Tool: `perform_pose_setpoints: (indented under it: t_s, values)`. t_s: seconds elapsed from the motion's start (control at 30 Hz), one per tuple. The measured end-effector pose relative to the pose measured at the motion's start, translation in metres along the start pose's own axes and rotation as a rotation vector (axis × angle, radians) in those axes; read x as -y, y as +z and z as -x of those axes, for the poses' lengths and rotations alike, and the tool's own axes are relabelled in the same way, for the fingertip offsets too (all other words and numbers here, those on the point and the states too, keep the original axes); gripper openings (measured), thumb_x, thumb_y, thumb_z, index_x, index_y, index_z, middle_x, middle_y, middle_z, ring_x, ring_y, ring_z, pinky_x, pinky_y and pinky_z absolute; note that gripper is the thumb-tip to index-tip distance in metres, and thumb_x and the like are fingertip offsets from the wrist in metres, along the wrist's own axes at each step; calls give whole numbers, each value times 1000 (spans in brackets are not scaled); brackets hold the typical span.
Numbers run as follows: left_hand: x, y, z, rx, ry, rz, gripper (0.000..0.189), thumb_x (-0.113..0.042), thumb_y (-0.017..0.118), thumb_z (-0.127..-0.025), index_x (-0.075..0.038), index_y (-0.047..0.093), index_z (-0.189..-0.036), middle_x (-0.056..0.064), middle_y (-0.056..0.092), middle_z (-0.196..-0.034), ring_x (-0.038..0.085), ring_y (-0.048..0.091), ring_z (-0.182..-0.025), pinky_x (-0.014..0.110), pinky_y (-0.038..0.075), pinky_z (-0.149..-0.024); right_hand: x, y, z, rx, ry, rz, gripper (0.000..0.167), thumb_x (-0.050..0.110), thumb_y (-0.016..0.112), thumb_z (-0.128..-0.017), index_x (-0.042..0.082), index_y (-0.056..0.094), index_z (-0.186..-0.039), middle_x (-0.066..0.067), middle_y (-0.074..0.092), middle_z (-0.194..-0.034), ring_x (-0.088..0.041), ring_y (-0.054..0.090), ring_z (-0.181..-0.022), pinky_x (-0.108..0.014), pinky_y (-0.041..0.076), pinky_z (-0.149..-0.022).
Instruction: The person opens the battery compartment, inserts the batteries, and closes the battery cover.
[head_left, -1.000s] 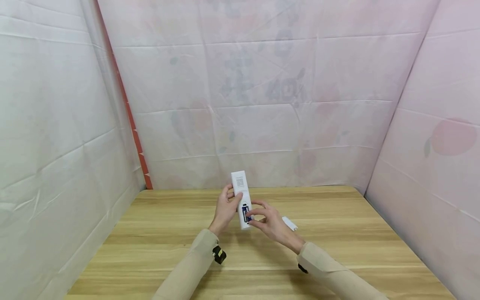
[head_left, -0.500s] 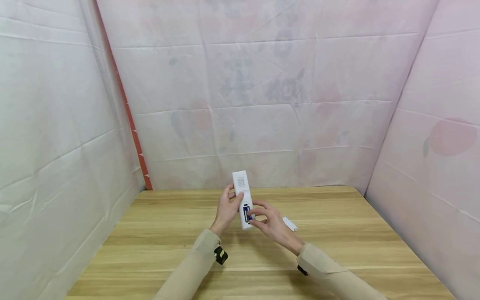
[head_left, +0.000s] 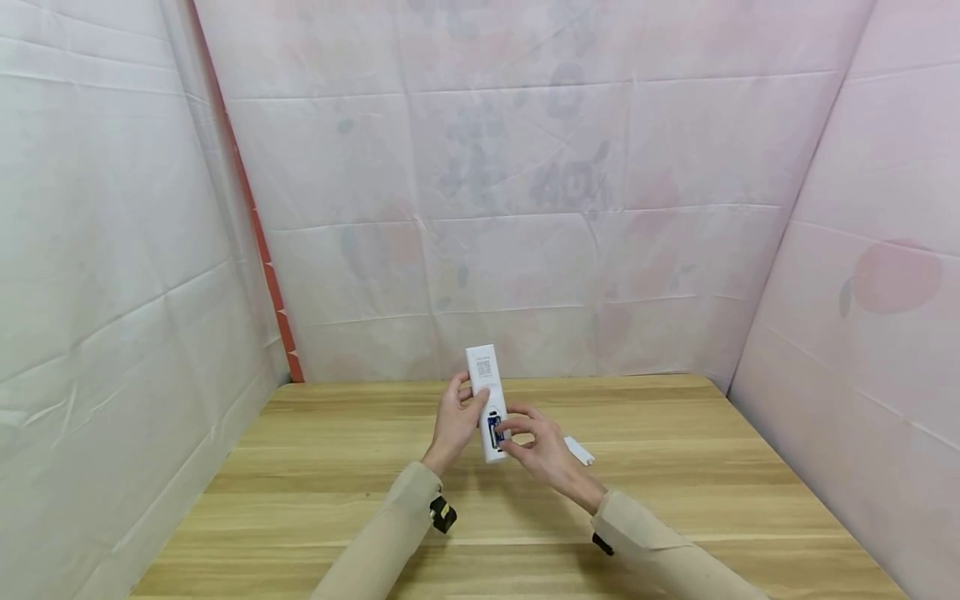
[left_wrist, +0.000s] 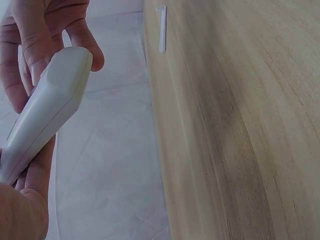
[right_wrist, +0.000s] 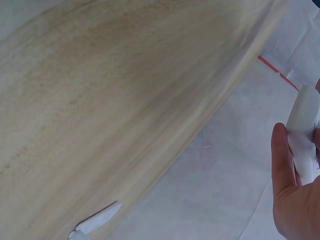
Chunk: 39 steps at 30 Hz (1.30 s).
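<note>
A white remote control (head_left: 482, 371) is held above the table, its back turned up, showing a printed square code and an uncovered battery compartment (head_left: 494, 417). My left hand (head_left: 453, 421) grips it along the left side, thumb across the back. At the compartment's right edge, my right hand (head_left: 542, 444) pinches a small dark-blue battery between thumb and forefinger; those fingertips partly hide it. In the left wrist view the remote control (left_wrist: 50, 107) is edge-on, so the compartment is out of sight. The white battery cover (head_left: 579, 451) lies on the table beside my right hand.
The wood-grain table (head_left: 337, 500) extends under both forearms. Pale cloth walls (head_left: 525, 208) stand behind it and at both sides. A dark device (head_left: 443, 515) is strapped at the left wrist, another (head_left: 602, 544) at the right.
Both hands and the remote control stay nearly in place, drifting very slightly right and down in the head view. The right fingertips remain at the compartment; the battery cover lies still.
</note>
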<state>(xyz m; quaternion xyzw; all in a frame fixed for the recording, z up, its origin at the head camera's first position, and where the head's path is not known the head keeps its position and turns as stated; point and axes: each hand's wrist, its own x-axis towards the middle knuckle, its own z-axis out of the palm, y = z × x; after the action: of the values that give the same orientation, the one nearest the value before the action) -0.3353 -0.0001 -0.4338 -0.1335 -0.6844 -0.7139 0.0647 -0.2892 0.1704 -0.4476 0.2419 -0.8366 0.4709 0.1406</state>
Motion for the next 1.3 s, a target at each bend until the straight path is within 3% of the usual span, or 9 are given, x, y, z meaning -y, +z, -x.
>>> perform_pose_setpoints:
  t_s: [0.13, 0.47, 0.77, 1.0, 1.1, 1.3]
  values:
    - [-1, 1, 1, -2, 3, -1, 45, -18, 61, -98, -7, 46, -138, 24, 67, -115, 18, 69, -80, 29, 58, -64, 4, 1, 0, -26, 47, -25, 22, -3, 75, -80, 9, 74, -98, -14, 59, -128, -31, 68, -99, -22, 57, -74]
    - [4, 3, 0, 0, 17, -13, 47, -17, 59, -99, -5, 43, -141, 25, 66, -116, 19, 69, -80, 30, 58, -63, 5, 5, 1, -67, 87, -60, 21, -6, 75, -78, 7, 74, -95, -17, 61, -126, -36, 68, -98, -48, 58, -80]
    - [7, 2, 5, 7, 37, -54, 44, -20, 60, -98, -9, 45, -139, 20, 68, -113, 19, 70, -83, 30, 59, -65, 3, 8, 5, -78, 85, -46, 20, -7, 75, -77, 6, 74, -93, -17, 61, -123, -36, 69, -96, -39, 59, -76]
    - [7, 1, 5, 3, 25, -55, 44, -20, 60, -98, -8, 46, -137, 21, 68, -112, 20, 70, -82, 30, 58, -63, 2, 9, 6, -66, 80, -58, 21, -7, 74, -77, 4, 74, -95, -19, 60, -124, -41, 67, -98, -45, 59, -80]
    - [2, -1, 7, 9, 19, -37, 45, -19, 60, -98, -5, 45, -138, 23, 67, -112, 24, 70, -84, 31, 58, -63, 2, 9, 5, -72, 68, -38, 22, -7, 75, -76, 6, 75, -94, -17, 61, -122, -37, 66, -102, -41, 58, -83]
    - [2, -3, 6, 20, 3, -33, 45, -19, 61, -98, -6, 46, -138, 23, 67, -112, 24, 69, -86, 32, 59, -64, 2, 10, 4, -91, 38, -19, 25, -8, 77, -73, 8, 75, -92, -13, 65, -116, -30, 61, -109, -50, 54, -91]
